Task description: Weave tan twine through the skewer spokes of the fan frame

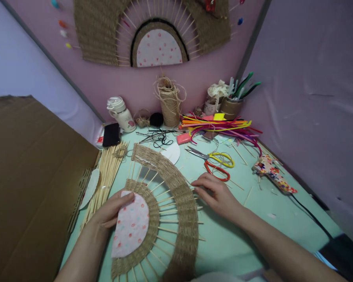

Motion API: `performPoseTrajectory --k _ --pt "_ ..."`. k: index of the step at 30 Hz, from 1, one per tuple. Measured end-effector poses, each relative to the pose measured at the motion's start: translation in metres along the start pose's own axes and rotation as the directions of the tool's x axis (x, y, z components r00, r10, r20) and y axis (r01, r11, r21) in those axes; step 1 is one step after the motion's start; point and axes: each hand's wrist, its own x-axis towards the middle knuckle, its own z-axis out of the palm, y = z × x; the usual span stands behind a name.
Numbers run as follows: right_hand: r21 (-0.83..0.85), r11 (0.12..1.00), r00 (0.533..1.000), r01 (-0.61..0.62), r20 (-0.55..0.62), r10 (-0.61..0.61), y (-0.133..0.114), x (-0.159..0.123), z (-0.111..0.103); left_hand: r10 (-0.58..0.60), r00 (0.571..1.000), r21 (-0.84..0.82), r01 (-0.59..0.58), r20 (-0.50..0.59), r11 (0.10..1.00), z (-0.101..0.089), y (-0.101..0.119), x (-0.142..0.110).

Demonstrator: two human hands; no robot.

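A half-round woven fan point(187, 199) made of twine over thin wooden sticks is held tilted above the table. Its white fabric centre point(131, 225) has small red and blue dots. My left hand point(113, 209) grips this centre by its straight edge, with the thumb on top and the other fingers hidden behind. At the outer woven band, my right hand point(216, 194) has its fingertips closed around a stick end that pokes past the rim. Several other stick ends jut out below that spot.
Scissors point(207, 156) with yellow and red handles lie beyond my right hand. A patterned glue gun point(272, 174) with a cord lies right. Bundled sticks point(106, 176) and a cardboard sheet point(32, 188) are left. Behind stand a twine spool point(169, 103), a bottle point(122, 113) and pipe cleaners point(217, 125).
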Motion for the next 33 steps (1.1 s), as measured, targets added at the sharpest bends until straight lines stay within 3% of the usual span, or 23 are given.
performPoseTrajectory --k 4,11,14,23,29,33 --pt "0.111 0.993 0.999 -0.037 0.027 0.035 -0.003 0.002 -0.002 0.057 0.998 0.050 -0.055 -0.036 0.997 0.002 -0.001 0.002" --pt "0.418 0.893 0.986 -0.168 0.067 0.154 -0.009 0.014 -0.002 0.141 0.983 -0.068 -0.149 -0.118 0.986 0.003 0.011 0.003" --pt "0.464 0.869 0.984 -0.173 0.039 0.175 -0.014 0.024 -0.004 0.176 0.976 -0.118 -0.191 -0.125 0.974 0.007 0.016 0.000" --pt "0.247 0.968 0.990 0.032 -0.139 0.003 -0.028 0.069 -0.022 0.204 0.976 -0.152 -0.213 -0.072 0.965 0.016 0.035 0.002" --pt "0.101 0.993 0.985 0.063 -0.164 -0.046 -0.028 0.091 -0.013 0.202 0.979 -0.174 -0.203 -0.023 0.964 0.007 0.042 0.015" --pt "-0.080 0.981 0.966 0.175 -0.181 -0.187 -0.021 0.093 -0.005 0.177 0.984 -0.192 -0.172 0.006 0.966 -0.002 0.035 0.021"
